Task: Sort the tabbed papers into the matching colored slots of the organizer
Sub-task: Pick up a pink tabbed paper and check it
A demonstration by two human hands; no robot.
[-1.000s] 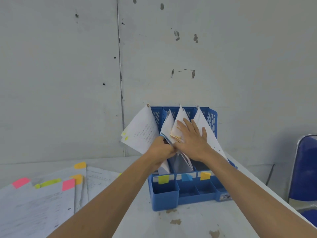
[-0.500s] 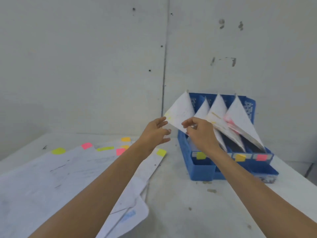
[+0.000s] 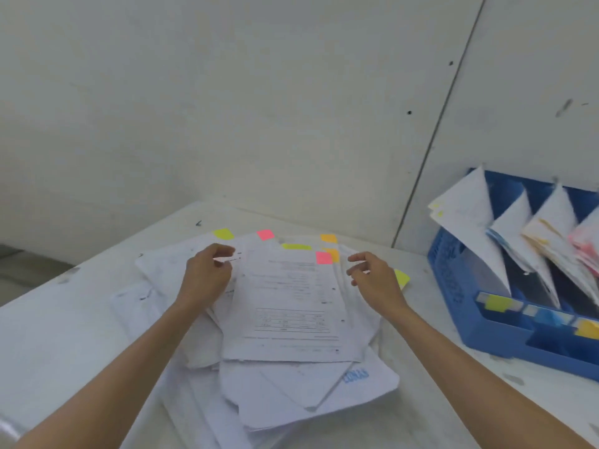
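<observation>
Tabletop (image 3: 48, 335) ends just behind the papers (image 3: 291, 303) — your right hand (image 3: 376, 280) hovers, grip apart; left hand (image 3: 204, 280) grip, cannot tell.

The left hand (image 3: 205, 280) and right hand (image 3: 376, 280) have been withdrawn from the organizer (image 3: 453, 286) and brought over the paper pile (image 3: 291, 384), a pink-tabbed sheet (image 3: 288, 312) lying between their fingers (image 3: 358, 257).

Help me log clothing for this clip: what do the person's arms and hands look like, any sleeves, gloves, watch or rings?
The left arm and right arm are bare all the way to the frame edge, so no sleeves show. The left hand and right hand are ungloved. No watch, bracelet or ring shows, though the slight blur could hide a thin ring.
</observation>
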